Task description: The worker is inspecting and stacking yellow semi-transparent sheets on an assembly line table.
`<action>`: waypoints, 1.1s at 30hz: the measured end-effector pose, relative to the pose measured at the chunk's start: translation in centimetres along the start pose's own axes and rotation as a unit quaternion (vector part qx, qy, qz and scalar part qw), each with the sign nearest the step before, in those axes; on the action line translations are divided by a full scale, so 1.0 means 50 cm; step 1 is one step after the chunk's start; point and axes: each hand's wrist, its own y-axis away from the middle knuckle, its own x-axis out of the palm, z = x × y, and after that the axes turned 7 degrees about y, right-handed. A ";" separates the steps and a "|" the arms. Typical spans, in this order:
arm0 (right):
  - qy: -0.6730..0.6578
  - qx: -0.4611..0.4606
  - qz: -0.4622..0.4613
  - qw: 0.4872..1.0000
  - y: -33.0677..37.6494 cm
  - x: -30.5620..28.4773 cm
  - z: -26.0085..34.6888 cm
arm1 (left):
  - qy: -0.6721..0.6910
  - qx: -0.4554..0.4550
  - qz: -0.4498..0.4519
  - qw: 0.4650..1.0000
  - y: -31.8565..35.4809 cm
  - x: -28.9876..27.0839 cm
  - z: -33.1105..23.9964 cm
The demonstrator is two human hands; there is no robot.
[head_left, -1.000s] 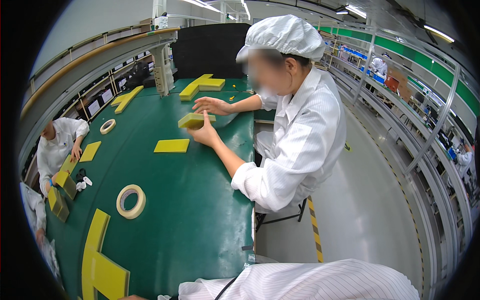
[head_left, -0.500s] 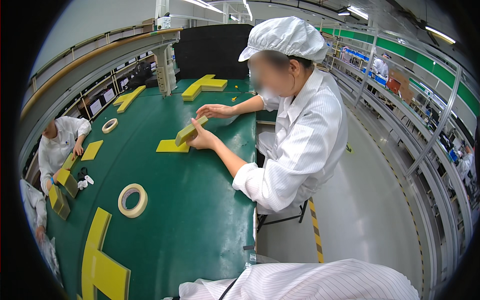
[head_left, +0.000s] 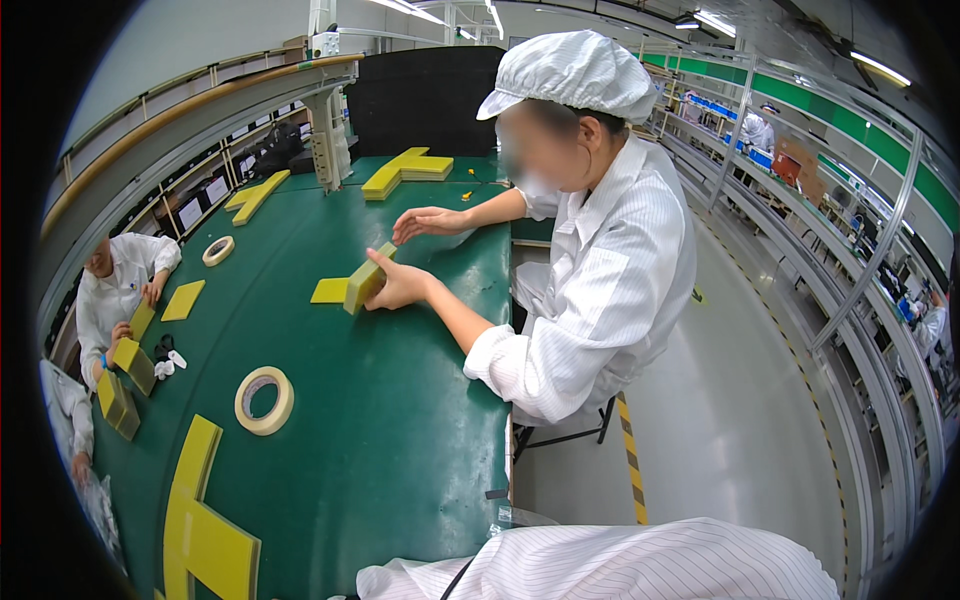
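I have a long green table [head_left: 330,460] ahead, a co-worker [head_left: 610,260] seated along its right edge, and my striped sleeve [head_left: 620,562] below. Both my own hands are out of frame; I cannot tell their state. The co-worker's nearer hand [head_left: 402,284] curls firmly round a tilted yellow block [head_left: 366,281], thumb on one side; the farther hand [head_left: 428,221], loosely open, hovers just beyond its upper end. A flat yellow piece [head_left: 328,290] lies left of the nearer hand, a tape roll [head_left: 284,410] lower left. The block looks layered, so I'd advise even pressure, flush edges, and a supported lower end.
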 end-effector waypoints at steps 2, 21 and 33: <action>0.012 -0.007 -0.002 1.000 0.000 -0.006 0.002 | 0.001 0.002 -0.003 1.000 0.000 0.002 0.000; -0.169 -0.023 -0.205 0.964 -0.013 -0.042 0.003 | 0.009 0.017 -0.029 0.999 -0.004 0.007 0.002; -0.098 0.093 -0.124 0.983 -0.011 -0.007 -0.019 | 0.012 0.023 -0.037 0.999 -0.004 0.006 0.001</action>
